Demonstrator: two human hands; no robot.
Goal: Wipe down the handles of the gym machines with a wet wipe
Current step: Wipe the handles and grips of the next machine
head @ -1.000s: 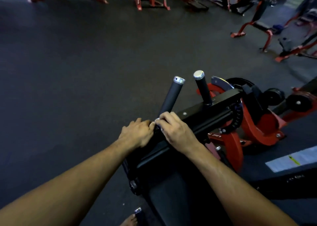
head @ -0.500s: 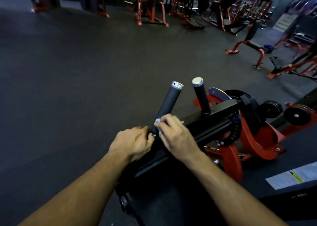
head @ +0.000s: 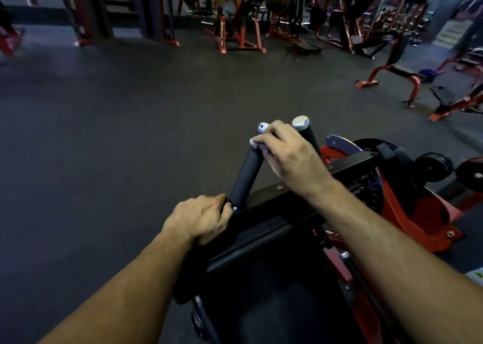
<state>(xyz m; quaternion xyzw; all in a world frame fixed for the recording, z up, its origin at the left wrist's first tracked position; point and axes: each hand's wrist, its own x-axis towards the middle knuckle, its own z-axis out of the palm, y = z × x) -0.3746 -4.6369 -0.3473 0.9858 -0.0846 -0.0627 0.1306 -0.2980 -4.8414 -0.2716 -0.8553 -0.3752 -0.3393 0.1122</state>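
Wipe (head: 254, 142), white and bunched, sits near the top of the left handle (head: 247, 172) at frame centre, my right hand (head: 290, 158) curled round both. My left hand (head: 201, 219) clenches the black frame (head: 271, 222) at that handle's base.

White wipe (head: 257, 143) round tilted black handle (head: 247, 174)

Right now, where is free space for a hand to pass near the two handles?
Free: the floor side, left of the near handle, above the left hand. Crowded: the narrow gap between the near handle and the far handle, taken by the right hand with the wipe; further right, the red frame.
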